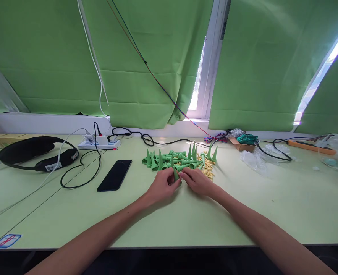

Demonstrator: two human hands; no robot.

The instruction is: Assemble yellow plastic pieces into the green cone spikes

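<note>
My left hand point(165, 183) is closed around a green cone point(176, 175), which tilts slightly between thumb and fingers. Close against it, my right hand point(196, 181) is closed too, its thumb and forefinger pinched at the cone's side; whatever sits between those fingertips is too small to make out. Just beyond both hands lies a pile of green cones point(169, 157), some upright on their wide ends and others on their sides. To the right of that pile, small pale-yellow pegs point(208, 168) are heaped, partly behind my right hand.
Left of the hands lies a black phone point(115, 175). Farther left are a black headband-like device point(39, 154) and a white power strip point(98, 143) with cables. At the back right stand a small cardboard box point(241, 144), clear plastic bags point(254, 160) and an orange tool point(311, 147).
</note>
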